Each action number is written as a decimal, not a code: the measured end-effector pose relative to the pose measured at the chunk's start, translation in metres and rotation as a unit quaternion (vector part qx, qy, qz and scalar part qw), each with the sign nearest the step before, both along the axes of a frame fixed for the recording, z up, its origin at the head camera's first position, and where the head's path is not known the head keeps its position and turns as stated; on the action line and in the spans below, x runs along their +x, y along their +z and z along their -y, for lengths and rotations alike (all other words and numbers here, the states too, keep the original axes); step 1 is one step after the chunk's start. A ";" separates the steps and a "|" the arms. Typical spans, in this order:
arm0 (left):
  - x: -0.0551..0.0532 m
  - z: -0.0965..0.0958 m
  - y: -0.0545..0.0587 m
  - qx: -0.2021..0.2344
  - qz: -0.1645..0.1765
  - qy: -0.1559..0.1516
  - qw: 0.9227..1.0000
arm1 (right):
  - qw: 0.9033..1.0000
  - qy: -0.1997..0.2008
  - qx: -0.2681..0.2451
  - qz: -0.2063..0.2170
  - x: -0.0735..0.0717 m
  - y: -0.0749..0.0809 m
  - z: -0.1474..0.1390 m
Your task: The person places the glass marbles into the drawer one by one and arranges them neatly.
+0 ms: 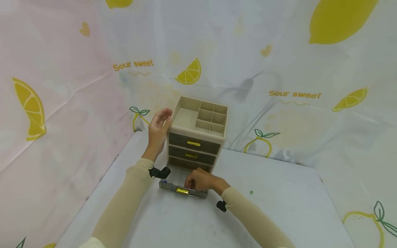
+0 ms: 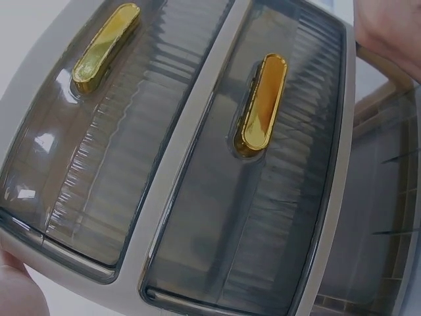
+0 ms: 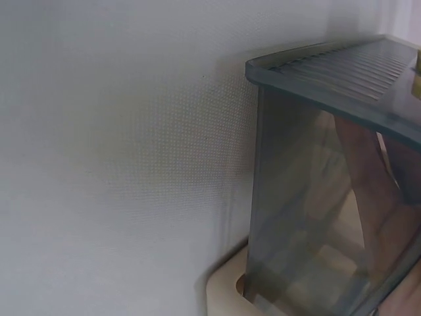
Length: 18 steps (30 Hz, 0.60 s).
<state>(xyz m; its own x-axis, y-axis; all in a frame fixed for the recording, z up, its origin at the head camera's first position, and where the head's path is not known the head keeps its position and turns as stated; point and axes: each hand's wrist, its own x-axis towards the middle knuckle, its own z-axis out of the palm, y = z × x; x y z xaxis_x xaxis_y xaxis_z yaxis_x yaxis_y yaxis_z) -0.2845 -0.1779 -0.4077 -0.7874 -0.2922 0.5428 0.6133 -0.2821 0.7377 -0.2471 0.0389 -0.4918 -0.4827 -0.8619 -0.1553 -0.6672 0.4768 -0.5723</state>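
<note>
A beige desktop organizer [image 1: 198, 132] stands on the table, with smoky drawer fronts and gold handles. Its bottom drawer [image 1: 194, 194] is pulled out; the two drawers above, large in the left wrist view, are closed. My left hand [image 1: 159, 129] rests against the organizer's left side with its fingers extended. Inside the pulled-out drawer is my right hand [image 1: 200, 179], fingers bent downward; whatever lies between the fingertips is hidden. Through the drawer's clear side wall [image 3: 296, 191], part of that hand shows in the right wrist view. A small purple piece [image 1: 165, 181] lies at the drawer's left front.
A small green bead-like piece [image 1: 251, 192] lies on the white tabletop [image 1: 279, 213], right of the organizer. The organizer's top has one large compartment [image 1: 185, 119] and several small ones. A lemon-printed cloth [image 1: 217, 44] hangs behind and at the sides.
</note>
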 end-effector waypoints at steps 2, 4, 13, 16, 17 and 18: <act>0.001 0.000 0.000 0.001 0.002 0.000 1.000 | 1.000 -0.002 0.000 0.002 0.000 -0.001 0.000; 0.001 0.000 -0.001 0.000 0.003 0.001 1.000 | 1.000 -0.003 -0.001 0.002 0.001 -0.001 0.000; 0.003 0.000 -0.001 -0.002 0.000 -0.001 1.000 | 1.000 -0.006 -0.013 0.009 0.003 0.000 -0.003; 0.003 0.000 0.000 0.000 0.001 0.000 1.000 | 1.000 -0.006 -0.020 0.015 0.004 0.001 -0.003; 0.003 0.000 0.000 -0.001 0.001 0.000 1.000 | 1.000 -0.006 -0.023 0.016 0.004 0.001 -0.003; 0.003 0.001 0.000 -0.002 0.000 0.001 1.000 | 1.000 -0.006 -0.026 0.017 0.004 0.001 -0.003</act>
